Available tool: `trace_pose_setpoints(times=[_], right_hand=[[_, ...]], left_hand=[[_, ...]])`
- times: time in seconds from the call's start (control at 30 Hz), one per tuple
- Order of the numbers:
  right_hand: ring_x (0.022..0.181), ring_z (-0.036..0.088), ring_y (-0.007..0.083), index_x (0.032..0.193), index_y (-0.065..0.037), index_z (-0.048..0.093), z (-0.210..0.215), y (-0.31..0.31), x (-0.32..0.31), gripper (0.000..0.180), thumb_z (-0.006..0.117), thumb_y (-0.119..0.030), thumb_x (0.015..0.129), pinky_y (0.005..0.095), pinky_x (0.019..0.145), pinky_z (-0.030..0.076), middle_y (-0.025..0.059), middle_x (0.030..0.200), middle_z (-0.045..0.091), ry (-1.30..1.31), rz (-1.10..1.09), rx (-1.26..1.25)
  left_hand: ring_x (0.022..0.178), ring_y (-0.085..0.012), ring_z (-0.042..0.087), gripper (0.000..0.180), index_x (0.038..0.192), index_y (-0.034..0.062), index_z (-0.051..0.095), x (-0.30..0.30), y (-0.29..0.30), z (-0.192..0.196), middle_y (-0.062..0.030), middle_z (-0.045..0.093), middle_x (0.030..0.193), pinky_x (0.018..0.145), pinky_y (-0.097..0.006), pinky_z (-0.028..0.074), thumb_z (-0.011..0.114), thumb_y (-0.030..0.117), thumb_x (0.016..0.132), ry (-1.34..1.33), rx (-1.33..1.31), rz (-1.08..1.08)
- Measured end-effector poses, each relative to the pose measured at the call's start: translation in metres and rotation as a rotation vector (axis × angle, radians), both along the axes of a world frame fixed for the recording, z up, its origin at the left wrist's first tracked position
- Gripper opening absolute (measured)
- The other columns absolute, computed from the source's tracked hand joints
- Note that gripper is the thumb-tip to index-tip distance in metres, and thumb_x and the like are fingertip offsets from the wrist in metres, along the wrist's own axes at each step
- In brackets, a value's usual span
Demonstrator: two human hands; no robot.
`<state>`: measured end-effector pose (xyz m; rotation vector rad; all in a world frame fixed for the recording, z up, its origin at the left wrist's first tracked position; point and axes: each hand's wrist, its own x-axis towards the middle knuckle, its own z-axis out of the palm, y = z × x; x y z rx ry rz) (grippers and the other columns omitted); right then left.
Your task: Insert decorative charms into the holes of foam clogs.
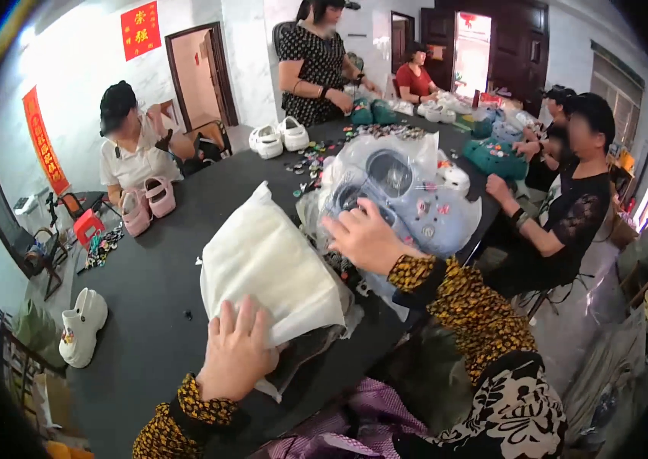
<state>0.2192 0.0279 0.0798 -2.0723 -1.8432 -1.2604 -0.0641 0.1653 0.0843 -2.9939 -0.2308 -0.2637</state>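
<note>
My left hand (239,346) lies with its fingers stretched out on the near edge of a white, soft-looking stack of sheets (270,256). My right hand (373,239) reaches over a pair of light blue clogs (446,218) in clear plastic, fingers apart at the nearer clog's opening. Small charms decorate the blue clogs. Whether my right fingertips press on the clog or the plastic, I cannot tell. Beneath the white stack, darker material shows at its near edge.
A white clog (83,327) stands on the dark table (148,283) at left. Pink shoes (148,205), white clogs (279,138) and scattered charms (312,162) lie farther back. Several people sit or stand around, one handling green clogs (496,158) on the right. A red stool (89,227) stands beyond.
</note>
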Motion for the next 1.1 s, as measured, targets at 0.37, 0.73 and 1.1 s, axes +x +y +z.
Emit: trace_pose_setpoints(times=[0.37,0.73,1.1], right_hand=[[0.084,0.049,0.0217,0.111,-0.004,0.059,-0.003,-0.015,0.031,0.036,0.053,-0.013,0.077,0.0396,0.090,0.038,0.0055,0.089,0.050,-0.213,0.123,-0.021],[0.084,0.049,0.0284,0.103,-0.007,0.060,0.006,-0.013,0.122,0.029,0.060,-0.014,0.075,0.0410,0.079,0.039,0.0083,0.085,0.050,-0.139,0.062,0.027],[0.092,0.050,0.0256,0.116,-0.012,0.058,0.005,-0.029,0.130,0.036,0.059,-0.015,0.080,0.0399,0.088,0.036,0.0065,0.094,0.052,-0.009,-0.111,0.083]], left_hand=[[0.077,-0.0095,0.058,0.022,0.095,-0.0019,0.062,-0.027,0.074,0.014,-0.0027,0.063,0.083,0.068,-0.024,0.047,0.044,-0.003,0.083,-0.558,-1.231,0.243],[0.077,-0.0191,0.064,0.026,0.103,-0.0006,0.057,-0.076,0.173,0.000,-0.0091,0.064,0.094,0.065,-0.032,0.053,0.053,0.024,0.096,-1.129,-1.742,0.337],[0.106,-0.0313,0.057,0.034,0.124,-0.0022,0.044,-0.103,0.171,-0.046,-0.0181,0.057,0.118,0.093,-0.048,0.047,0.042,0.021,0.099,-1.419,-2.115,0.329]])
